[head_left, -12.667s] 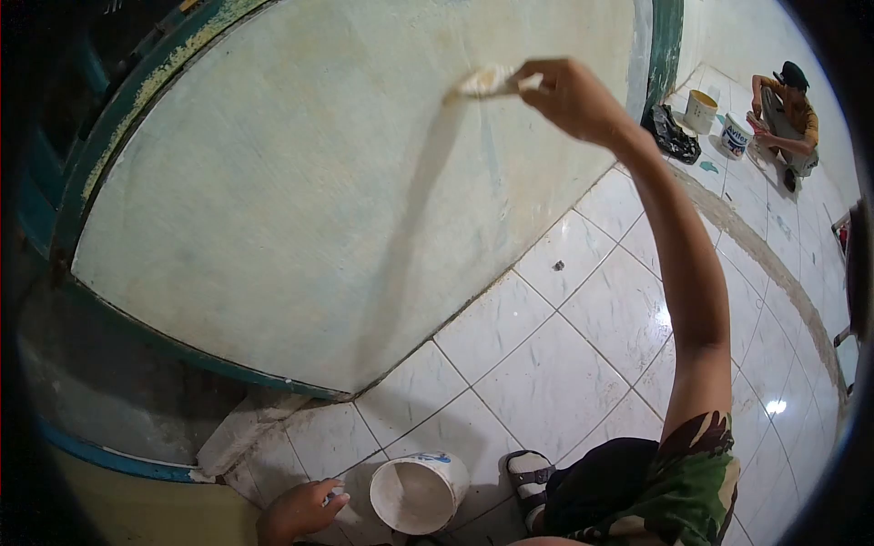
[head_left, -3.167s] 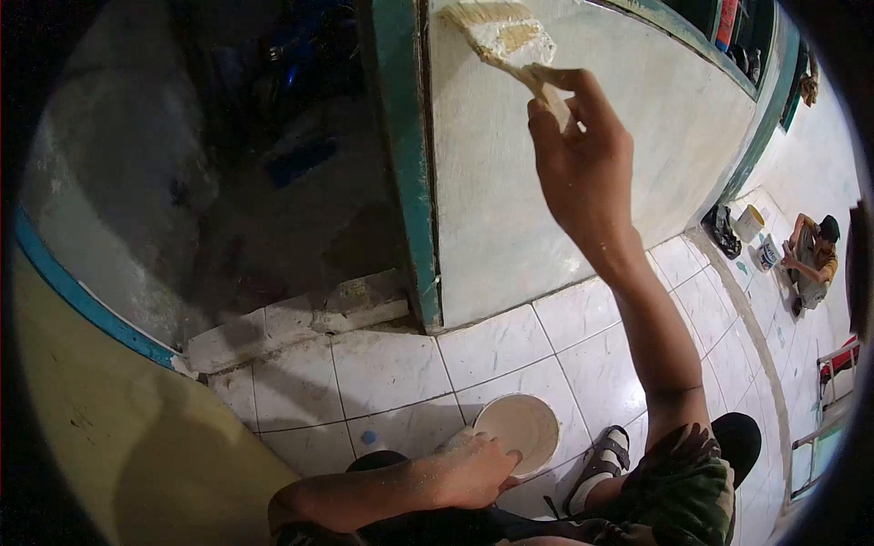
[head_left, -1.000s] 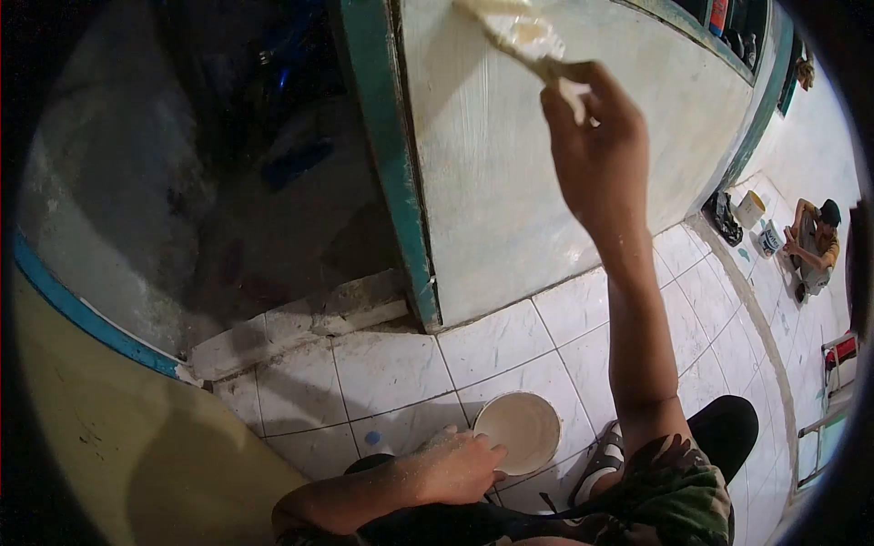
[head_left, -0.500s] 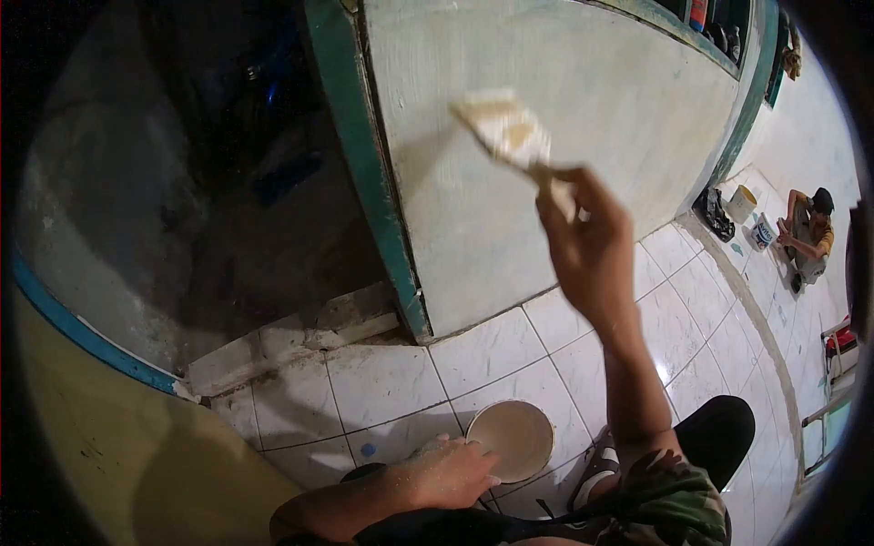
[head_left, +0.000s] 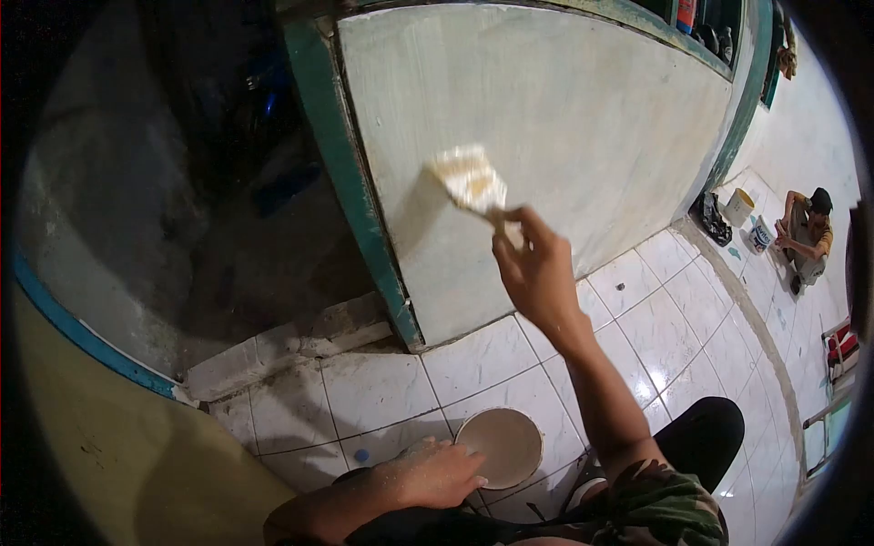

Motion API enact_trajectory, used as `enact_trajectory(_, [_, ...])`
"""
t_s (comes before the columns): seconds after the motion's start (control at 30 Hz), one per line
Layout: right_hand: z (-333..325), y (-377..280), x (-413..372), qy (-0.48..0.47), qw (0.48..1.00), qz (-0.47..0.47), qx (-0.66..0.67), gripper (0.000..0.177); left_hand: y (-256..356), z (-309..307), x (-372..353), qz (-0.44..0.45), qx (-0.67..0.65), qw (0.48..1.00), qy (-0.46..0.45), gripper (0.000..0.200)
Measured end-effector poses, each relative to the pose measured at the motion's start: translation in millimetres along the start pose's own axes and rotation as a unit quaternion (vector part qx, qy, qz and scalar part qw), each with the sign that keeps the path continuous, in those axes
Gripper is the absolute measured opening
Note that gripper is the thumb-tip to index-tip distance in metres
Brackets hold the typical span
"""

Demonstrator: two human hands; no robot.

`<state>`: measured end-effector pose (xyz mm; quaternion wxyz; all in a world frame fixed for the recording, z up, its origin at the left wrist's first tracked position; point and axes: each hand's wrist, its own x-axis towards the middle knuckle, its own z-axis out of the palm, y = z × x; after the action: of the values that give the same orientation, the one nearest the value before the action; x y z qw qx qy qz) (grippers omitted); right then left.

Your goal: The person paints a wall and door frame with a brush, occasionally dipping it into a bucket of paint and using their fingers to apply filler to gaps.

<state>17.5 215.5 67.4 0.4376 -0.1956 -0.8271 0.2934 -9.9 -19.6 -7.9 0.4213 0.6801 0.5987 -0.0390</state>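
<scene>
While pinching the brush (head_left: 472, 180) tightly in the right hand (head_left: 539, 264), lifts it close before the wall (head_left: 564, 118); cannot tell whether touching. Rests the left hand (head_left: 435, 473) with slightly bent fingers at the rim of the bucket (head_left: 505, 446) on the tiles (head_left: 482, 359); cannot tell if clasping. Shows, farther right, 1 seated person (head_left: 807, 238) near 2 tubs (head_left: 739, 209) and a black bag (head_left: 714, 222).

Right hand (head_left: 539, 273) raised beyond the bucket (head_left: 501, 446), thumb and fingers pinched, forearm angled up. Left hand (head_left: 437, 473) low at bucket's left side, back upward, fingers slightly bent; grip possibly loose, underside hidden.
</scene>
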Motion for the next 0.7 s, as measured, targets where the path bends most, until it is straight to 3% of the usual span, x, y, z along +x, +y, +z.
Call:
enact_trajectory(0.17, [-29, 4, -3, 0.020, 0.996, 0.038, 0.080, 0.018, -1, 1, 9, -0.015, -0.001, 1.000, -0.012, 0.050])
enact_trajectory(0.23, [-46, -9, 25, 0.078, 0.993, -0.038, 0.083, 0.018, -2, 1, 11, -0.014, -0.004, 1.000, -0.005, 0.050])
enact_trajectory(0.5, [-66, -23, 112, 0.162, 0.972, -0.168, 0.029, 0.026, -4, 4, 27, -0.033, -0.017, 0.999, -0.016, 0.051])
enact_trajectory(0.7, [-30, 29, 59, 0.100, 0.993, -0.064, -0.005, 0.025, 0, 0, 28, -0.031, -0.019, 0.999, -0.012, 0.049])
